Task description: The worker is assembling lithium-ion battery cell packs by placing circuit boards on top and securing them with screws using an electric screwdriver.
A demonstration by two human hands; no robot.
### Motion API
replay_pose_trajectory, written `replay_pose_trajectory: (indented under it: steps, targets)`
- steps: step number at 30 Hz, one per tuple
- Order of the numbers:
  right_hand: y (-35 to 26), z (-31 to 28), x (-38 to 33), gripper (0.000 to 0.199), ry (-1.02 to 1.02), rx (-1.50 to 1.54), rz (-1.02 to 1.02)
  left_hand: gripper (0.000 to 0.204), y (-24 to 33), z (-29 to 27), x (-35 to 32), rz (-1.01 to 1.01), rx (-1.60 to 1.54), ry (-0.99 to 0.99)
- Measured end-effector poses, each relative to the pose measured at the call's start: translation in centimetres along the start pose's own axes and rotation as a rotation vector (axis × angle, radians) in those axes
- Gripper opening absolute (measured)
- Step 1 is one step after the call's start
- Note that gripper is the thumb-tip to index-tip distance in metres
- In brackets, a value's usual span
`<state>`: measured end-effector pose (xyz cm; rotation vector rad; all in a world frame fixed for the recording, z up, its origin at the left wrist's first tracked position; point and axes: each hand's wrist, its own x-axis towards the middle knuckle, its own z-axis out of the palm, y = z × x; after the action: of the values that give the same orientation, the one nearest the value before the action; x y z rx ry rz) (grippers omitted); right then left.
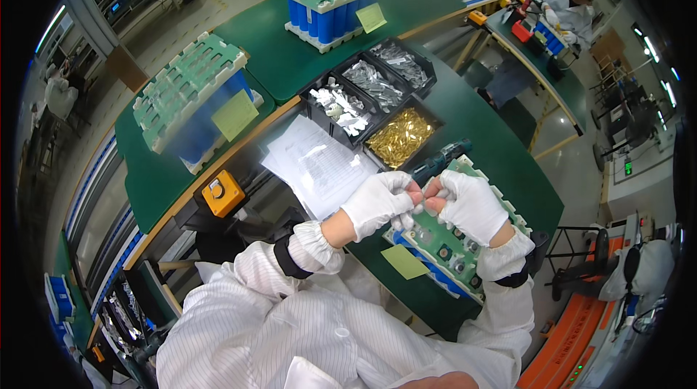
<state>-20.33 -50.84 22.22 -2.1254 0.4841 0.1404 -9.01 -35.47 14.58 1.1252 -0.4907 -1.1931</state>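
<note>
My left hand (379, 204) and my right hand (468, 207), both in white gloves with bare fingertips, meet close together in front of me. Thumb and fingers are pinched on each, and whatever lies between them is too small to make out. Just under them is a battery pack (441, 249) with a green top plate and blue sides, partly covered by my hands. A yellow paper note (405, 262) sticks to its near left side. Beyond my fingers lies a dark green power screwdriver (441, 160), its lower part hidden.
Past my left hand stand black bins of gold-coloured screws or fasteners (401, 138), white metal strips (341, 107) and silver strips (374, 85). Printed sheets (319, 164) lie beside them. Two more battery packs (192, 98) (327, 7) stand further off. An orange button box (222, 193) sits left; a co-worker (566, 7) works far right.
</note>
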Motion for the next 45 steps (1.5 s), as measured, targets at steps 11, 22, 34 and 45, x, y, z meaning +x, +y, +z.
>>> replay_pose_trajectory:
  steps: [11, 22, 34, 45]
  targets:
    - [-0.6, 1.4, -0.7, 0.011, -0.175, -0.353, -0.07, 0.022, -2.1, -6.1, 4.3, 0.28, 0.62, 0.279]
    - [1.0, 0.6, 1.7, 0.017, 0.189, -0.259, -0.284, 0.027, -1.1, -5.0, 13.5, 0.272, 1.65, 0.13]
    - [2.4, 0.1, 2.8, 0.015, 0.477, -0.213, -0.373, 0.018, -1.9, -6.9, 15.2, 0.468, 0.896, 0.413]
    - [2.4, 0.7, 3.3, 0.014, 0.583, -0.104, -0.399, 0.021, 1.0, -0.1, 6.9, 0.034, -0.303, -0.081]
